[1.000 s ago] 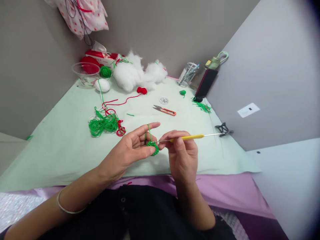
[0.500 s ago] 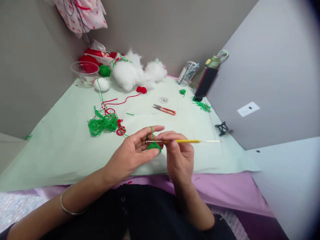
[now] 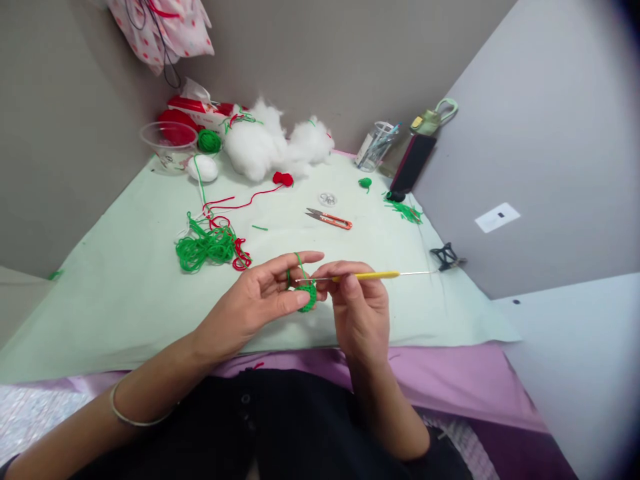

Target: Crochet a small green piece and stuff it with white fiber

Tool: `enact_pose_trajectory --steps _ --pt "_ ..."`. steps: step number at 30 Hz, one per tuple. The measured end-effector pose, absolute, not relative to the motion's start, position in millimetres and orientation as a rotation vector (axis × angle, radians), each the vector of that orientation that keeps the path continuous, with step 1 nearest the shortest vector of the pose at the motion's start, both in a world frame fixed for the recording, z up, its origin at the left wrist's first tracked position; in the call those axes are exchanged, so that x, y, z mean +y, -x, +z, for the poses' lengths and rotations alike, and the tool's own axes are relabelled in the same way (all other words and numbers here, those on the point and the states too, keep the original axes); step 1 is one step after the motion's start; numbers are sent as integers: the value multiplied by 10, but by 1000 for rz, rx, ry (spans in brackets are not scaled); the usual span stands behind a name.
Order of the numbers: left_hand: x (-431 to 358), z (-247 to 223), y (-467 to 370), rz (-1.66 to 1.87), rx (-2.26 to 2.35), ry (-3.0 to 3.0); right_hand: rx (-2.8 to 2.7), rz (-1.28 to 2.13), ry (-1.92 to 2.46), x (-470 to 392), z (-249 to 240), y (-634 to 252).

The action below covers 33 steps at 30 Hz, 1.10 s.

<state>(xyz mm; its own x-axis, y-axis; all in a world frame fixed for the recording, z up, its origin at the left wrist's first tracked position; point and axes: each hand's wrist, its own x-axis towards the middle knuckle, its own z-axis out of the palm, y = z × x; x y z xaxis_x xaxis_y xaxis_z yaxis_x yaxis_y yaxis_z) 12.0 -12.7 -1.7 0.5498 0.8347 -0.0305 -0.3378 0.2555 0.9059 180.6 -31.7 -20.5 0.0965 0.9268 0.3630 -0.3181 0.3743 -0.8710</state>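
So, my L hand (image 3: 255,297) is pinching the green piece (image 3: 311,295) above the cloth (image 3: 150,300) (yarn (image 3: 300,265) looped over a finger, prob. for tension); my R hand (image 3: 362,310) is gripping the hook (image 3: 377,275) pen-style, prob. for control.

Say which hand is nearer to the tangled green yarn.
Left. The left hand is just right of the tangled green yarn, slightly closer to the person; the right hand is farther right, past the left hand.

Orange snips (image 3: 329,219) lie ahead, with passing room to their right.
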Motion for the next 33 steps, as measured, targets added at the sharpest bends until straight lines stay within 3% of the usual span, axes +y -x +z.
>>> enact_pose_trajectory --steps 8,33 --pt "-120 -65 -200 810 470 -740 -1247 634 864 -387 -205 -1766" --pt "-129 -44 -192 842 577 -654 -1205 617 863 -420 -196 -1807"
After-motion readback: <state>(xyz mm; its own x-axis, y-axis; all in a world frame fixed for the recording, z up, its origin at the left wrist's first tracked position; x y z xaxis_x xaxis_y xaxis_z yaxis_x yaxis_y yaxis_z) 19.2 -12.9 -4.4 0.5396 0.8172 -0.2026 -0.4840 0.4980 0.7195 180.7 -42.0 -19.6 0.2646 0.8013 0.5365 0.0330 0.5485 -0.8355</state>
